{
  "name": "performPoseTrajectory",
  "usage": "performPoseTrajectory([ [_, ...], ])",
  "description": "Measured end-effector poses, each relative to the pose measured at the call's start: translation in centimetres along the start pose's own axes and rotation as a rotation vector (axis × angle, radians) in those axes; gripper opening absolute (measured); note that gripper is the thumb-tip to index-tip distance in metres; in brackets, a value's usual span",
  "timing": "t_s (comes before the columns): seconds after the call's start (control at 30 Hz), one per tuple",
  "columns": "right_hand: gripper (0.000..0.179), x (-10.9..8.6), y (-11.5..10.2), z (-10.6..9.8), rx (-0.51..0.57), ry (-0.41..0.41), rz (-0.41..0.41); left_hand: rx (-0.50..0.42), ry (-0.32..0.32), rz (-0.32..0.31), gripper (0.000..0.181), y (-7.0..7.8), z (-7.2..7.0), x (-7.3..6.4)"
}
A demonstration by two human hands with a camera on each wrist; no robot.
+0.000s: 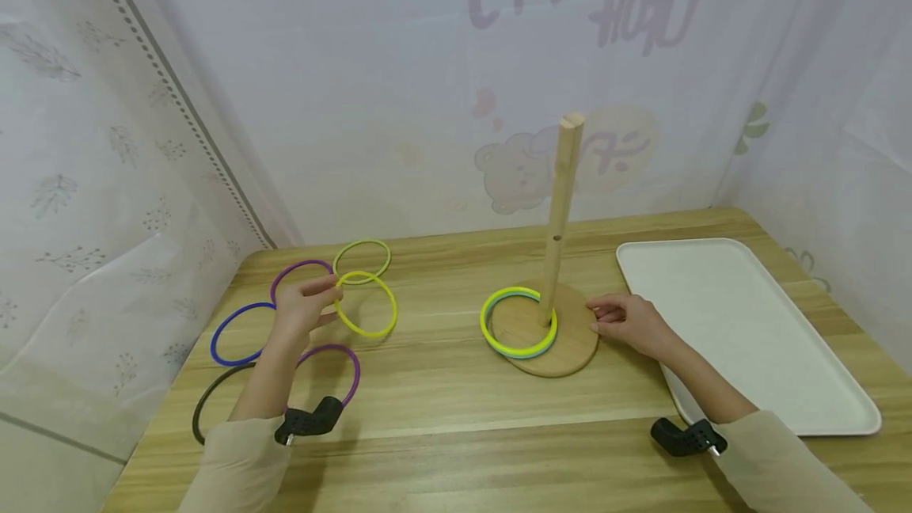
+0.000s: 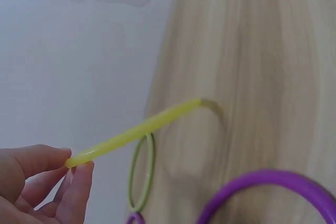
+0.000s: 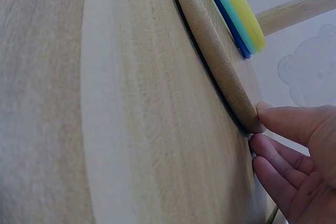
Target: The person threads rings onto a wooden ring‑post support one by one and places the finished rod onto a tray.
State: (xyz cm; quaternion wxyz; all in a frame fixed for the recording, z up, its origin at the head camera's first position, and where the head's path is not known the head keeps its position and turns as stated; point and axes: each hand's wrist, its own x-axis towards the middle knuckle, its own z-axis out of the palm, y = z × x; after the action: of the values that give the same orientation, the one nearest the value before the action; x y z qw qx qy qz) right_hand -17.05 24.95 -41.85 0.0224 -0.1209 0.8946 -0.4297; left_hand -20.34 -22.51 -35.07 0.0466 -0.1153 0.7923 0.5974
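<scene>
In the head view my left hand [image 1: 305, 309] pinches a yellow ring [image 1: 393, 303] by its left edge, thumb and fingertips closed on it. The left wrist view shows that yellow ring [image 2: 134, 132] tilted, raised off the tabletop. A wooden post [image 1: 559, 220] stands upright on a round wooden base [image 1: 563, 359]. Around the post's foot lie stacked rings, a yellow ring [image 1: 484, 328] on top, with teal and blue below in the right wrist view. My right hand [image 1: 630, 325] pinches the base's right rim, thumb above and fingers at its lower edge.
On the left of the table lie a light green ring [image 1: 389, 257], a blue ring [image 1: 214, 345], a black ring [image 1: 197, 410] and two purple rings, one nearer [image 1: 358, 370], one farther [image 1: 273, 289]. A white tray [image 1: 741, 323] lies at right. Printed curtains [image 1: 399, 101] surround the table.
</scene>
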Motion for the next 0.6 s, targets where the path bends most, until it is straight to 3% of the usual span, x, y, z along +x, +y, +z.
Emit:
performPoseTrajectory([
  [0.33,0.036,0.1,0.2,0.1,-0.011,0.0,-0.006,-0.074,-0.035,0.101,0.041,4.3,2.1,-1.6],
  [0.5,0.036,0.1,0.3,0.1,-0.018,-0.001,-0.002,-0.179,-0.055,0.154,0.041,6.8,2.9,-2.6],
  [0.6,0.036,0.1,0.2,0.1,-0.017,0.0,0.002,-0.256,-0.07,0.218,0.041,8.6,3.4,-3.3],
])
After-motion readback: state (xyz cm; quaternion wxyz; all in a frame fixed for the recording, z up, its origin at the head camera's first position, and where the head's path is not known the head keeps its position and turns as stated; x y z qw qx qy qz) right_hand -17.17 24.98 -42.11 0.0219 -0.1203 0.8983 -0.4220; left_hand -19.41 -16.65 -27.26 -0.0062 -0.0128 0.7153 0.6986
